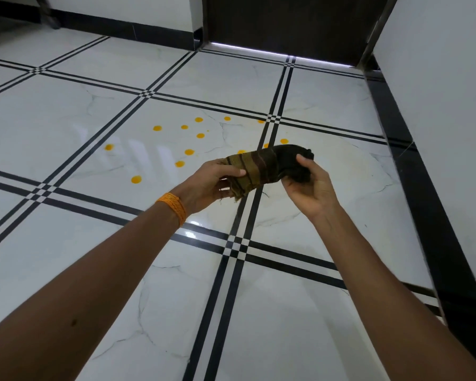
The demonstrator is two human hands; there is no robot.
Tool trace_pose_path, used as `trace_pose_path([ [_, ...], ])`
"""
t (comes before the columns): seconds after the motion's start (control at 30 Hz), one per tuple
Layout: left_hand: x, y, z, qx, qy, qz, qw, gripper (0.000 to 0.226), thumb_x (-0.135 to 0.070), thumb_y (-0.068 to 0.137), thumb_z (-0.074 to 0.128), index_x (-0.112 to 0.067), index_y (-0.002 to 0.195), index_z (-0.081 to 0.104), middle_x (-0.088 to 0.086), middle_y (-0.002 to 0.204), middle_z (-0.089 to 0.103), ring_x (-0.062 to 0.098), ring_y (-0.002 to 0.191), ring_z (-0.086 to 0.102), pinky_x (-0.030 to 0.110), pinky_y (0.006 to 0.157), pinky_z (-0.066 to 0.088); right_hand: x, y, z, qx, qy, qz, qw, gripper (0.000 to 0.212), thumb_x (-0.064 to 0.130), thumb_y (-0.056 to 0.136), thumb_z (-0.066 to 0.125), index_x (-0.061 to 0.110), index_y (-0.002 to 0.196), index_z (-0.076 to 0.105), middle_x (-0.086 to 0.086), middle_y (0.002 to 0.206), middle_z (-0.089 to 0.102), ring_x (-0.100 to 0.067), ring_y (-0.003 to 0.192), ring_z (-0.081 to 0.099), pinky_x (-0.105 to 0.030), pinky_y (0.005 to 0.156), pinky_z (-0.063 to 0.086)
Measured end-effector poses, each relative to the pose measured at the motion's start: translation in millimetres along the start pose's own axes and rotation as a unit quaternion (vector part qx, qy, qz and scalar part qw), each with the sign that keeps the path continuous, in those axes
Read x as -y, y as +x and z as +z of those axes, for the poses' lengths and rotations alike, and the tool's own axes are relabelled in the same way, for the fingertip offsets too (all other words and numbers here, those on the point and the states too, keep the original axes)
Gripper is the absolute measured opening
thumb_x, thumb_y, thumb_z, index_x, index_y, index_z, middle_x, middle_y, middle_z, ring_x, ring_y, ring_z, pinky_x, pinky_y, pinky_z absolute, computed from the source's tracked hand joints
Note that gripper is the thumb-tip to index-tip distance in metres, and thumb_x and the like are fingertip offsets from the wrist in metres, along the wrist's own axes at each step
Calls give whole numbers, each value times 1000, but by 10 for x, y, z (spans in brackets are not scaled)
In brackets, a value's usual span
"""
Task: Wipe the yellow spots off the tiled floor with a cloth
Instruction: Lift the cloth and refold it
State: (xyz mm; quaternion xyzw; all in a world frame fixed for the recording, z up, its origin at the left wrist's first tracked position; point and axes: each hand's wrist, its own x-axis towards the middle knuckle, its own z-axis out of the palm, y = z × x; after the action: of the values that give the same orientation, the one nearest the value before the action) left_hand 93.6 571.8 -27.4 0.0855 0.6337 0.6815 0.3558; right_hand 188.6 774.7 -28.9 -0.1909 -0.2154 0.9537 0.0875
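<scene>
A glossy white marble-patterned tiled floor (pixel 66 111) crossed by black double-line borders fills the view, with a dark wooden door (pixel 291 20) at its far edge. Above the floor, both hands hold a rolled olive-green cloth with dark stripes (pixel 261 169): the left hand (pixel 206 185) with fingers (pixel 232 171) clenched on its frayed end, the right hand (pixel 309 185) gripping its darker end. An orange thread band (pixel 173 209) circles the left wrist. Small round yellow spots (pixel 188 152) dot the tiles beyond the cloth.

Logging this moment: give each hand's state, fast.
Left hand: closed on the striped end of the cloth.
Right hand: closed on its dark end.
</scene>
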Motion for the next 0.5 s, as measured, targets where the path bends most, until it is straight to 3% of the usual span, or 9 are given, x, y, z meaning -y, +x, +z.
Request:
trace_pose_path([
  [0.1,-116,-253,-56,-25,114,-14,993,28,-13,83,71,-11,109,59,11,108,68,27,106,64,27,79,52,18,-151,315,51,-149,51,986,35,-7,88,51,7,117,66,-18,114,68,-34,111,63,-42,103,51],
  [0.23,-556,-626,-32,7,245,3,969,72,-29,82,81,-30,144,45,-1,139,57,16,131,49,29,102,39,181,-445,937,122,-362,104,919,42,-7,85,54,12,119,70,-12,110,68,-28,105,63,-40,90,56],
  [0.3,-915,-832,87,71,268,10,961,69,-33,80,81,-30,143,51,-7,144,56,12,137,45,35,114,33,283,-637,1367,138,-430,118,884,43,-8,86,57,11,122,70,-10,107,69,-24,99,65,-35,82,57],
  [0.37,-1274,-1032,252,97,252,10,963,48,-25,84,79,-20,130,65,-5,129,69,10,126,58,34,112,39,425,-816,1789,146,-447,122,874,44,-9,85,59,11,124,69,-10,109,70,-24,99,69,-36,80,59],
  [0.5,-2234,-1562,520,30,184,2,982,29,-7,80,80,-8,108,75,6,99,78,18,98,73,28,89,54,894,-1165,2678,137,-445,132,875,42,-9,85,60,13,120,68,-11,114,69,-26,105,69,-38,87,59],
])
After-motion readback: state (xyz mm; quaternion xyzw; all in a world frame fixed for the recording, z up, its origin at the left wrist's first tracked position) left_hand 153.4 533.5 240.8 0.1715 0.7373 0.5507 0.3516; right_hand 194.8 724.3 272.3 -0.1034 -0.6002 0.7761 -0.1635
